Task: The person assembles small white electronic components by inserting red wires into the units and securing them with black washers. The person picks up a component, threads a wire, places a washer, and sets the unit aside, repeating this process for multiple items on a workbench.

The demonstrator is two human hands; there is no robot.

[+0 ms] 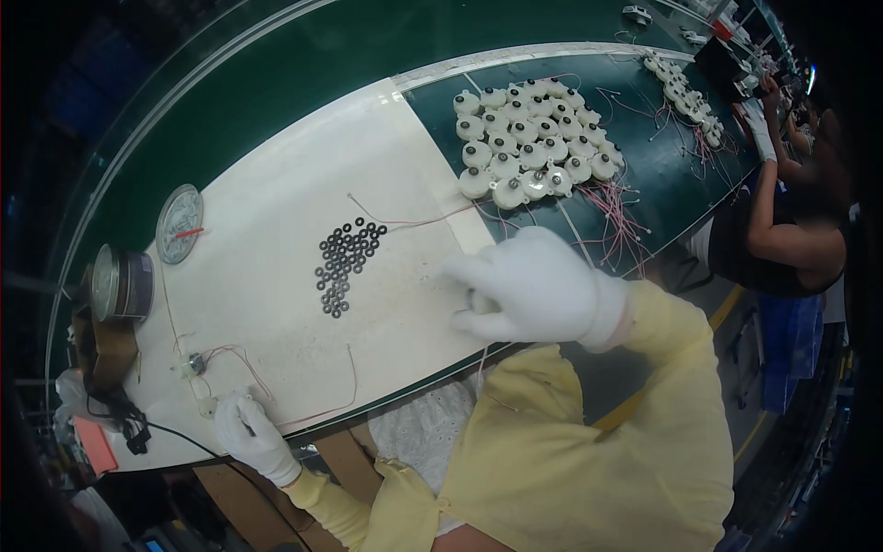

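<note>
My right hand point(533, 290), in a white glove, is over the right part of the white board with thumb and fingers closed round a small pale wired motor point(478, 300). Its wire hangs past the table edge; the fingers hide most of it. At the front left, my left hand point(253, 438), also gloved, curls round a pale motor point(246, 423), only partly showing, with a wire running right along the board. A small metal-bodied part point(193, 364) with pinkish wires sits just beyond it. Several black rings point(345, 258) lie loosely grouped mid-board.
Rows of white round motors point(524, 129) with pink wires stand on the green surface at the back right. A clear dish point(180, 224) with a red stick and a tin point(122, 283) are at the left. A co-worker point(782, 212) sits at the far right.
</note>
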